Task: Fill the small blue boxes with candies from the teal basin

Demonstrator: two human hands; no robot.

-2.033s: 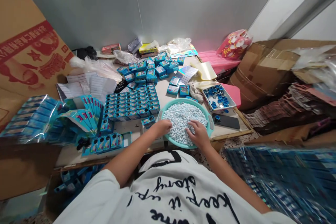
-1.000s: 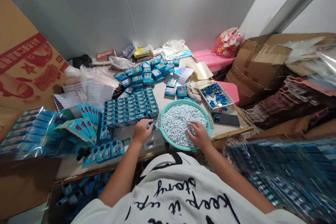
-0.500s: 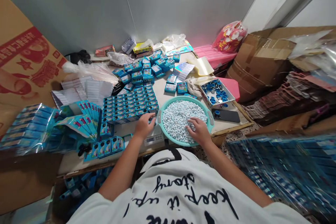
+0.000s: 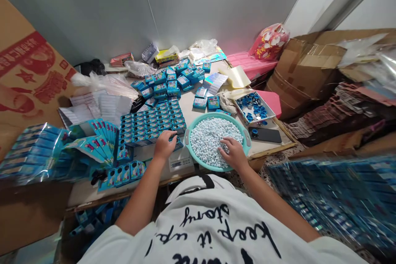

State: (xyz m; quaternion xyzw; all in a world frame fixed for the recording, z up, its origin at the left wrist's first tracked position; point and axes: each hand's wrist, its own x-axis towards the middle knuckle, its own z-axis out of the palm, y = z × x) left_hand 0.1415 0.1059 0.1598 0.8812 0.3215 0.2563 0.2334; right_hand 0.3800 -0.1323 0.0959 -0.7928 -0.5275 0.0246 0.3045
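Blue boxes (image 4: 151,126) on the bench (image 4: 188,106), packed in close rows left of centre, with a loose heap behind. At the front edge, just right of the rows, a pale green basin (image 4: 216,169). Beyond its right side, a shallow white tray (image 4: 269,111) of blue pieces (image 4: 262,114); at its lower left, a scale (image 4: 181,163). Just beside the tray, a dark phone (image 4: 266,135). Left hand (image 4: 165,145) above the scale, fingers bent, close to a single box (image 4: 178,143) near the basin's left rim; whether gripping it, impossible to tell. Right hand (image 4: 233,154) inside the basin, fingers loosely curled, tips down among pale pellets (image 4: 206,140); whether pinching any, also unclear.
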